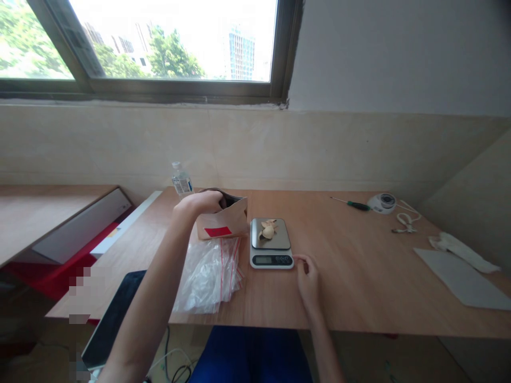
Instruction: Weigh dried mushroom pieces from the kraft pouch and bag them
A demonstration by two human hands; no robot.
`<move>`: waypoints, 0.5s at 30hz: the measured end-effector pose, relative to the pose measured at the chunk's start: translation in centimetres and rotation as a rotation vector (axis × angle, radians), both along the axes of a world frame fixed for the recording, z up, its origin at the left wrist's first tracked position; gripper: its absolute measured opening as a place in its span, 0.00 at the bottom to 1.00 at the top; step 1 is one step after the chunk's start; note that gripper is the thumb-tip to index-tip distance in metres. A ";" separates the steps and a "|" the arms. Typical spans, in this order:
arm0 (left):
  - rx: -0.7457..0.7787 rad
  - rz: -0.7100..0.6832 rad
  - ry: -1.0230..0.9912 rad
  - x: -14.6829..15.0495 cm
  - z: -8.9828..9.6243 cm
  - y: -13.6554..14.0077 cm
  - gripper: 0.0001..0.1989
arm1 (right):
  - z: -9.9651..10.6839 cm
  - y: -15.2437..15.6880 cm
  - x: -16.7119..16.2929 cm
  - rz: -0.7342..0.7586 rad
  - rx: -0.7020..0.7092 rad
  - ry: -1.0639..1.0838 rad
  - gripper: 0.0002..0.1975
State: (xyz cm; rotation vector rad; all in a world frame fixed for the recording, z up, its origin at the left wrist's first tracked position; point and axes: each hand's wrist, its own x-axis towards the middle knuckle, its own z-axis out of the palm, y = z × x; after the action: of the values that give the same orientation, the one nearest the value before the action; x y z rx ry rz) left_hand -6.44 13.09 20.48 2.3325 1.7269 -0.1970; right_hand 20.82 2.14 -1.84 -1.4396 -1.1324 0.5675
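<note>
My left hand (204, 202) reaches down into the top of a brown paper bag (238, 221) with a red label; the bag hides its fingers. A white kitchen scale (272, 264) with a steel plate stands right of the bag. On the plate lies a small heap of pale, dried-looking pieces (268, 230). My right hand (308, 271) rests on the table by the scale's front right corner. Its index finger stretches to the scale's edge, the thumb is apart from it, and nothing shows in the hand. Clear red-edged zip bags (207, 276) lie in front of the paper bag.
A plastic bottle (182, 180) stands behind the paper bag. A dark flat device (114, 319) sits at the left edge, partly behind my forearm. To the right lie a green screwdriver (357, 205), a white round camera (382, 203) with cable, a white cloth (465, 252) and a grey sheet (459, 276).
</note>
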 end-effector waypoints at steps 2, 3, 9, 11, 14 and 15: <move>-0.053 -0.029 0.003 0.0 0.1 -0.1 0.17 | 0.0 0.0 0.0 0.001 -0.001 0.005 0.11; -0.080 -0.049 0.001 0.1 0.1 -0.1 0.18 | -0.1 0.0 0.0 0.001 -0.002 0.008 0.11; -0.104 -0.067 0.032 0.3 0.1 0.0 0.22 | -0.2 0.1 0.0 -0.004 0.002 0.003 0.11; -0.087 -0.047 0.022 0.3 0.1 0.0 0.19 | -0.1 0.1 0.0 -0.008 0.013 -0.002 0.11; -0.068 -0.016 0.006 0.3 0.2 -0.4 0.16 | 0.1 0.0 -0.1 -0.001 0.023 -0.002 0.11; -0.058 -0.007 -0.007 0.2 0.3 -0.6 0.16 | 0.1 0.0 -0.1 0.004 0.021 -0.002 0.11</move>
State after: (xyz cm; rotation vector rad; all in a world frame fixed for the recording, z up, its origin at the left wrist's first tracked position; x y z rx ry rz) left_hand -6.22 12.48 20.80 2.2957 1.6877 -0.2370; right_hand 20.75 2.16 -1.72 -1.4209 -1.1395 0.5558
